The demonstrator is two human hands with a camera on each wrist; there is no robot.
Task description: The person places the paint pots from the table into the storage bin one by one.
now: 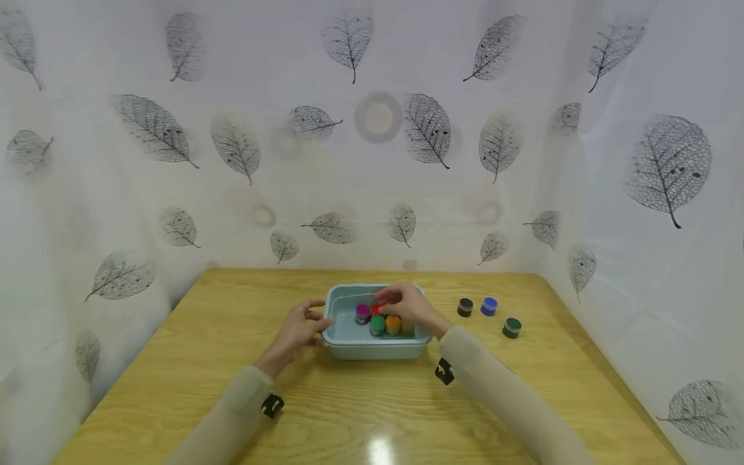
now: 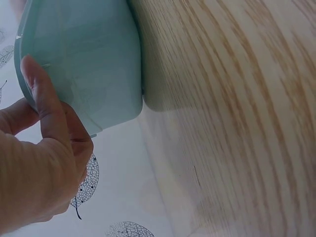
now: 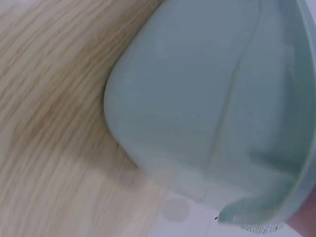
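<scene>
A pale blue plastic basin [image 1: 374,352] stands on the table and holds several small paint jars. My left hand [image 1: 299,329] grips its left rim, thumb on the inner side and fingers outside, as the left wrist view also shows with the basin wall [image 2: 98,64]. Reaching over the right side, my right hand [image 1: 407,305] pinches a red paint jar [image 1: 376,310] inside the basin, partly covered by the fingers. Around it sit a purple jar [image 1: 363,314], a green jar [image 1: 378,325] and an orange jar [image 1: 393,325]. The right wrist view shows mostly the basin's outer wall [image 3: 173,98].
Right of the basin, a black jar [image 1: 465,307], a blue jar [image 1: 489,306] and a dark green jar [image 1: 512,328] stand on the wooden table [image 1: 349,413]. A leaf-patterned curtain [image 1: 372,187] hangs behind the table and along both sides.
</scene>
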